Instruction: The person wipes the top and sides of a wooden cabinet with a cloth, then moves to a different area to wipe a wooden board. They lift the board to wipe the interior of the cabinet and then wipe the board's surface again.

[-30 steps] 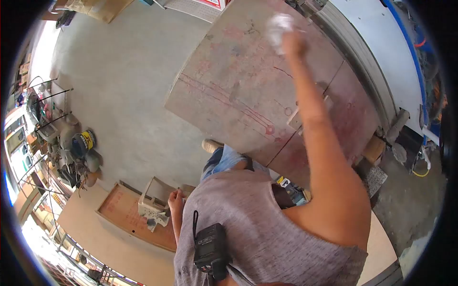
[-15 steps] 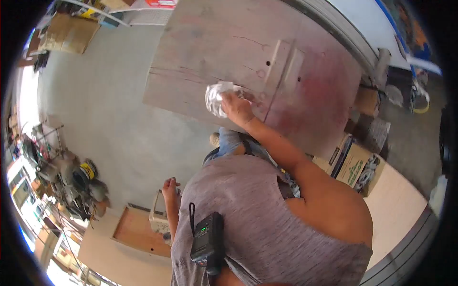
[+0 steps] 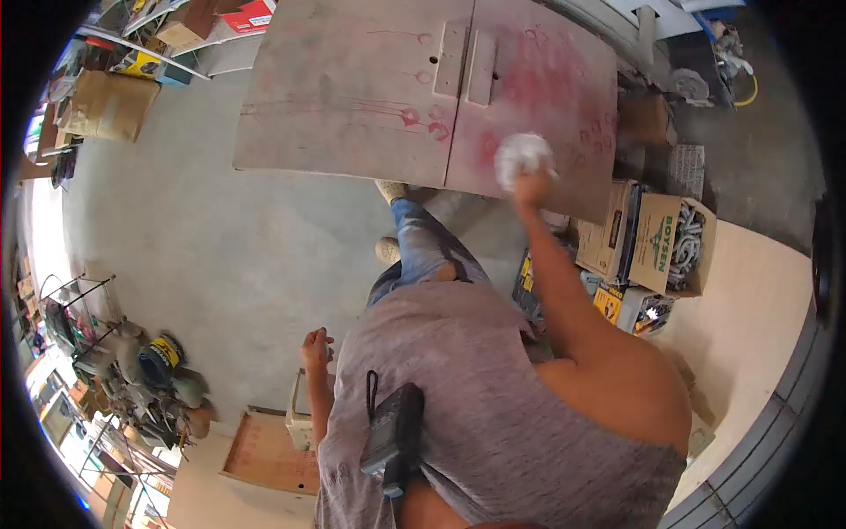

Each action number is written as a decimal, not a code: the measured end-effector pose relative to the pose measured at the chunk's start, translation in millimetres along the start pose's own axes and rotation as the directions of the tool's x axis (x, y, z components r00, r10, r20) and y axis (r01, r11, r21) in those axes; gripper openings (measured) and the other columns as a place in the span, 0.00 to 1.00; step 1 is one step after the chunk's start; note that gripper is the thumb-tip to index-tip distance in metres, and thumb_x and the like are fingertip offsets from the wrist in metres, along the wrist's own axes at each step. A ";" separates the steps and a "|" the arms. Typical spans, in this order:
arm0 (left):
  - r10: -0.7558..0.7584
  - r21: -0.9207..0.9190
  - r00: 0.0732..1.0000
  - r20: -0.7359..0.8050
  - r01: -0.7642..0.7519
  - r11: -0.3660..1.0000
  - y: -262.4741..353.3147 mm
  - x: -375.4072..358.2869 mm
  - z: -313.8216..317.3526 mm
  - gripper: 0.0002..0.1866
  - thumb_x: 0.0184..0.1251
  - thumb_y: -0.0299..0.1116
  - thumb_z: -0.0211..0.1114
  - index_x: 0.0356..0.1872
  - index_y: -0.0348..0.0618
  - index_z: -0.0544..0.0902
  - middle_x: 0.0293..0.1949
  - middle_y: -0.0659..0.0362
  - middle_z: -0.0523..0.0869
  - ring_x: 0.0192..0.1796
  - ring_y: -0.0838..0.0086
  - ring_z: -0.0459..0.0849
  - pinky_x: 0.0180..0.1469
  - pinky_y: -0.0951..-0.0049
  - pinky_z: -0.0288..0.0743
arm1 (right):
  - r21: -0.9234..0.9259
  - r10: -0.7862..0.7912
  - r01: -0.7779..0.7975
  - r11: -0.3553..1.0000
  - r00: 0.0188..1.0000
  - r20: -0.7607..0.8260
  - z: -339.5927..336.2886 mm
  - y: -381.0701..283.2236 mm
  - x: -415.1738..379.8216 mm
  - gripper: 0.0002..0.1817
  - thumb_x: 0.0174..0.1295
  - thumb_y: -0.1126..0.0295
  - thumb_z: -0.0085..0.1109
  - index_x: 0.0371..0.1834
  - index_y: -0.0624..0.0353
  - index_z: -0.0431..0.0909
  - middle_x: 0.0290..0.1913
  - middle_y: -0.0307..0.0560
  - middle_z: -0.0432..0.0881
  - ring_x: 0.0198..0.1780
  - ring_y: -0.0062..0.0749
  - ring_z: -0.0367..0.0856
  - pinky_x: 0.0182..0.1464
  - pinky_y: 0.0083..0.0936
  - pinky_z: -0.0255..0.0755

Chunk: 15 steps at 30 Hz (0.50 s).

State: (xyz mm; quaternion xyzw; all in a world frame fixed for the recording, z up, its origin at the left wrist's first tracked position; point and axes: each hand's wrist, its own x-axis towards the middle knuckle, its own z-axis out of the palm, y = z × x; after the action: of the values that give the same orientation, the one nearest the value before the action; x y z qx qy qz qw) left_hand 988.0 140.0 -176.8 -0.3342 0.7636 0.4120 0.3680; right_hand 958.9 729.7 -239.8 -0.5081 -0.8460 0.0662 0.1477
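My right hand (image 3: 532, 187) is closed on a crumpled white rag (image 3: 522, 159), pressed near the front edge of a large two-leaf wooden panel (image 3: 344, 132). The panel is grey-brown with red smears, dark streaks and red rings. Two wooden strips (image 3: 451, 60) stand side by side at its middle seam. My left hand (image 3: 315, 349) hangs low at my left side with its fingers curled. Something small and greyish shows at its fingers, too small to name. A black handheld device (image 3: 392, 434) hangs on my chest by a strap.
Cardboard boxes (image 3: 659, 242), one full of grey curved parts, stand right of my arm beside a pale board (image 3: 749, 291). Shelving with boxes (image 3: 189, 25) is at the upper left. Cans and tools (image 3: 159, 361) crowd the left. Grey floor (image 3: 220, 256) lies between.
My right hand and the white rag have moved right across the panel, from the left leaf onto the right leaf. The view has shifted, showing more of my legs. My left hand stays low.
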 end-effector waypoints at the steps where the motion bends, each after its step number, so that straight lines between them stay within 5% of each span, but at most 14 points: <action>1: 0.007 0.027 1.000 0.001 -0.007 1.000 -3.9 -5.1 3.9 0.16 0.62 0.44 0.60 0.38 0.41 0.79 0.25 0.59 0.83 0.17 0.80 0.74 0.15 0.77 0.65 | 0.112 -0.171 0.166 0.980 0.985 0.037 -2.5 -44.7 -25.2 0.31 0.53 0.53 0.63 0.57 0.58 0.71 0.51 0.60 0.78 0.50 0.54 0.77 0.54 0.43 0.69; 2: 0.038 0.050 0.999 0.039 -0.040 0.998 -8.4 -8.5 4.6 0.17 0.61 0.46 0.61 0.38 0.40 0.80 0.27 0.57 0.84 0.21 0.77 0.77 0.22 0.74 0.71 | 0.251 -0.308 0.288 0.924 0.950 0.043 10.5 -79.5 -51.2 0.29 0.54 0.54 0.63 0.57 0.57 0.71 0.49 0.57 0.79 0.48 0.54 0.78 0.52 0.45 0.69; 3: 0.043 0.067 0.998 0.038 -0.045 0.997 -15.7 -9.1 5.6 0.17 0.61 0.46 0.61 0.38 0.40 0.80 0.27 0.57 0.84 0.21 0.77 0.77 0.22 0.74 0.71 | 0.177 -0.471 0.482 0.858 0.876 -0.102 27.0 -113.5 -74.2 0.25 0.55 0.56 0.61 0.53 0.57 0.72 0.46 0.56 0.79 0.45 0.53 0.78 0.49 0.45 0.70; 4: 0.143 0.206 0.990 0.014 -0.143 0.968 -24.0 -6.1 9.0 0.18 0.60 0.46 0.62 0.38 0.40 0.81 0.27 0.57 0.84 0.24 0.75 0.79 0.27 0.73 0.73 | 0.443 -0.471 0.426 0.789 0.882 -0.009 25.8 -145.3 -86.6 0.19 0.56 0.60 0.60 0.48 0.57 0.73 0.41 0.56 0.79 0.41 0.53 0.78 0.45 0.45 0.71; 5: 0.247 0.345 0.969 0.010 -0.235 0.909 -29.4 -2.0 10.3 0.18 0.60 0.46 0.62 0.38 0.39 0.81 0.27 0.57 0.84 0.27 0.74 0.80 0.33 0.72 0.75 | 0.371 -0.522 0.504 0.780 0.851 -0.060 31.4 -163.4 -91.5 0.15 0.57 0.63 0.58 0.45 0.58 0.73 0.39 0.55 0.79 0.39 0.53 0.78 0.40 0.45 0.73; 6: 0.363 0.359 0.930 0.058 -0.359 0.862 -31.9 0.8 9.2 0.18 0.59 0.45 0.63 0.38 0.39 0.83 0.28 0.56 0.85 0.31 0.72 0.81 0.40 0.72 0.75 | 0.527 -0.568 0.534 0.661 0.815 -0.113 21.3 -174.7 -88.1 0.15 0.57 0.64 0.57 0.45 0.57 0.73 0.38 0.53 0.80 0.38 0.51 0.79 0.37 0.44 0.73; 10: 0.248 0.268 0.968 0.029 -0.246 0.931 0.8 -9.2 15.5 0.18 0.59 0.44 0.63 0.38 0.38 0.83 0.28 0.57 0.84 0.29 0.75 0.79 0.35 0.73 0.74 | 0.540 -0.636 0.535 0.650 0.771 0.001 9.5 -152.1 -72.1 0.16 0.56 0.64 0.58 0.47 0.56 0.74 0.38 0.50 0.80 0.37 0.47 0.80 0.36 0.40 0.75; 13: 0.223 0.264 0.973 0.059 -0.231 0.936 42.6 -27.3 11.2 0.17 0.60 0.44 0.62 0.38 0.38 0.82 0.29 0.57 0.84 0.27 0.77 0.77 0.32 0.74 0.71 | 0.190 -0.558 0.537 0.822 0.827 0.074 -6.2 -74.1 -50.0 0.19 0.53 0.61 0.61 0.49 0.50 0.76 0.38 0.46 0.81 0.37 0.45 0.80 0.36 0.40 0.74; 15: 0.050 0.221 0.998 -0.028 -0.042 0.974 62.3 -37.2 14.9 0.17 0.61 0.43 0.62 0.36 0.37 0.81 0.28 0.58 0.84 0.26 0.78 0.75 0.29 0.76 0.69 | 0.012 -0.396 0.396 0.918 0.918 0.017 5.7 23.0 -23.4 0.22 0.51 0.59 0.63 0.51 0.46 0.76 0.41 0.44 0.81 0.40 0.43 0.80 0.43 0.42 0.72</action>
State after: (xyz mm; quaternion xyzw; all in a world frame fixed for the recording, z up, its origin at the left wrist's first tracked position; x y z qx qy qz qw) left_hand 960.4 188.0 -127.6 -0.2803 0.8182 0.3275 0.3803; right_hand 986.7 720.3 -255.5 -0.3254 -0.9322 0.0432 0.1521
